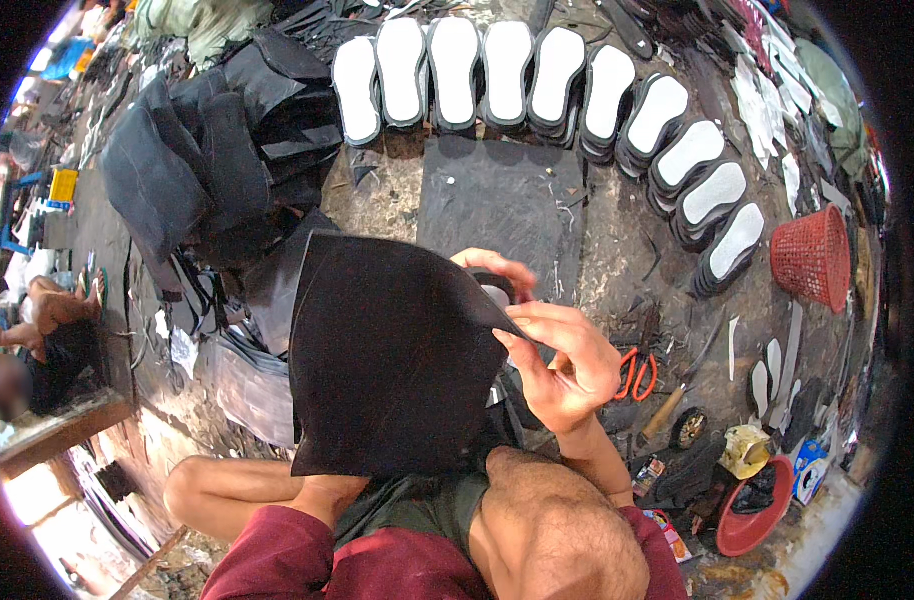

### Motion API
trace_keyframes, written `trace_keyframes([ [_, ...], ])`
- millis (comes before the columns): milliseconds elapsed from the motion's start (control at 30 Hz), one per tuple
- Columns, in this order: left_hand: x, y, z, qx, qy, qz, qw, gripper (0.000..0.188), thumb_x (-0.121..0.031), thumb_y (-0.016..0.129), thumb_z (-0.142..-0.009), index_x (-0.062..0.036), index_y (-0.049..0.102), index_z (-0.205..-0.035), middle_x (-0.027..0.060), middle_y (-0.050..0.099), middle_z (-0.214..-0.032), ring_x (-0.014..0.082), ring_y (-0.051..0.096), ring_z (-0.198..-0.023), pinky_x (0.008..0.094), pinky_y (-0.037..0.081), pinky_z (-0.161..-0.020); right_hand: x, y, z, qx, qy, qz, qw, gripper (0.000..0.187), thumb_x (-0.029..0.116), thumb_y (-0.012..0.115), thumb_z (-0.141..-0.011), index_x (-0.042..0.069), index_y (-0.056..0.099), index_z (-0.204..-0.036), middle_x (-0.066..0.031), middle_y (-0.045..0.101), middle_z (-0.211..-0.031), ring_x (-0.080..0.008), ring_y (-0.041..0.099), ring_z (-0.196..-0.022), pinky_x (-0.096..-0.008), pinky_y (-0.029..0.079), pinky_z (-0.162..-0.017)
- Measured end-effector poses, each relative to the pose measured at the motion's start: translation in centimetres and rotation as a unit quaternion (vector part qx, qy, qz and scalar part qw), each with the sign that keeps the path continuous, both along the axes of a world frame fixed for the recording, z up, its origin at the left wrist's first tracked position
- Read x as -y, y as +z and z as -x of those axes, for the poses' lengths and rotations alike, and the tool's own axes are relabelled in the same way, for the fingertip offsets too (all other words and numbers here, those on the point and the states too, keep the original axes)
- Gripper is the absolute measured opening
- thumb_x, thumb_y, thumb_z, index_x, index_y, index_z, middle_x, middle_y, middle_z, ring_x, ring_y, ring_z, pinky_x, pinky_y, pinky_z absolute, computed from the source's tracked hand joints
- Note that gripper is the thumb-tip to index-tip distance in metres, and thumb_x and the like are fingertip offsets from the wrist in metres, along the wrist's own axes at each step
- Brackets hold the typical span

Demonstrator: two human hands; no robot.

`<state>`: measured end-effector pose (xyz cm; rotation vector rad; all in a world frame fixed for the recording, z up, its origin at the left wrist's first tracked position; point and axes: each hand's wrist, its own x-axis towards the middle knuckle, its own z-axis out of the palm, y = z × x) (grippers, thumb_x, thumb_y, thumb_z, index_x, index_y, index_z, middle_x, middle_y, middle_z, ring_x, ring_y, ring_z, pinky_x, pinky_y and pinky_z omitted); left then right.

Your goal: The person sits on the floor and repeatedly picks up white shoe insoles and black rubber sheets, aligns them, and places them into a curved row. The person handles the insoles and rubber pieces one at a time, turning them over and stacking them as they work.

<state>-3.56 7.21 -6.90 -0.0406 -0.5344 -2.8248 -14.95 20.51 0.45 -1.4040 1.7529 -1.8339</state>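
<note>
A large black sheet (392, 350) of flexible material, perhaps rubber or foam, spreads over my lap and covers most of my left arm. My right hand (567, 365) pinches the sheet's right edge between thumb and fingers. Beyond that edge, the fingers of my left hand (495, 270) show, curled beside a small dark thing with a pale patch (498, 294). The sheet hides the left palm, and what it grips is unclear. In front of me lies a flat dark board (497, 210).
Stacks of black soles with white tops (454, 72) curve across the far side and right. Black sheets (217, 150) are heaped at left. Orange-handled scissors (636, 374), a red basket (811, 258) and a red basin (757, 515) lie right. Another person (52, 325) is at far left.
</note>
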Motion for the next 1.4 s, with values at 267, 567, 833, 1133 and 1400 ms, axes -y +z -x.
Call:
trace_keyframes([
  [267,-1.8,2.5,-1.7,0.188,0.066,-0.06,0.978,0.047,-0.046,0.051,-0.099,-0.0096,0.059,-0.129,0.0201,0.06,-0.124,0.0392,0.059,-0.116,0.0561,0.053,-0.095,-0.7,1.6,2.5,-0.036,0.25,-0.051,0.966,0.028,0.013,0.08,-0.08,0.013,0.059,-0.098,-0.0046,0.072,-0.112,-0.0272,0.064,-0.119,-0.0397,0.044,-0.088],
  [567,-4.1,5.5,-0.1,0.362,0.077,0.073,0.926,0.067,-0.05,0.053,-0.1,-0.0008,0.044,-0.144,0.0237,0.062,-0.127,0.0279,0.065,-0.114,0.0385,0.055,-0.092,-0.8,-2.0,2.7,0.038,0.127,-0.051,0.99,0.028,0.009,0.084,-0.075,0.013,0.064,-0.094,-0.0022,0.065,-0.094,-0.0218,0.059,-0.092,-0.037,0.04,-0.082],
  [833,-3.4,0.5,0.1,0.018,0.003,-0.276,0.961,0.071,-0.053,0.042,-0.102,0.0026,0.039,-0.146,0.0231,0.057,-0.133,0.0302,0.062,-0.119,0.0411,0.053,-0.101,0.1,-3.0,2.2,0.074,0.037,-0.001,0.997,0.024,0.005,0.085,-0.074,0.005,0.066,-0.089,-0.0078,0.067,-0.091,-0.0239,0.064,-0.092,-0.0336,0.053,-0.077],
  [1133,-3.0,2.8,0.5,0.271,0.058,0.05,0.959,0.069,-0.046,0.045,-0.104,0.0049,0.033,-0.149,0.0266,0.059,-0.132,0.0357,0.06,-0.122,0.0429,0.048,-0.107,-0.2,-3.9,1.4,0.085,-0.055,-0.075,0.992,0.032,0.006,0.088,-0.072,0.004,0.067,-0.095,-0.0067,0.068,-0.095,-0.022,0.061,-0.103,-0.0336,0.051,-0.082],
  [1400,1.0,1.1,0.3,0.341,0.328,0.252,0.844,0.044,-0.032,0.053,-0.103,0.0066,0.062,-0.123,0.0203,0.067,-0.12,0.0302,0.063,-0.117,0.043,0.048,-0.103,-0.8,-1.2,-0.8,0.456,0.026,-0.128,0.881,0.075,0.004,0.088,-0.073,-0.003,0.048,-0.136,-0.0165,0.065,-0.122,-0.0224,0.064,-0.113,-0.0358,0.054,-0.096],
])
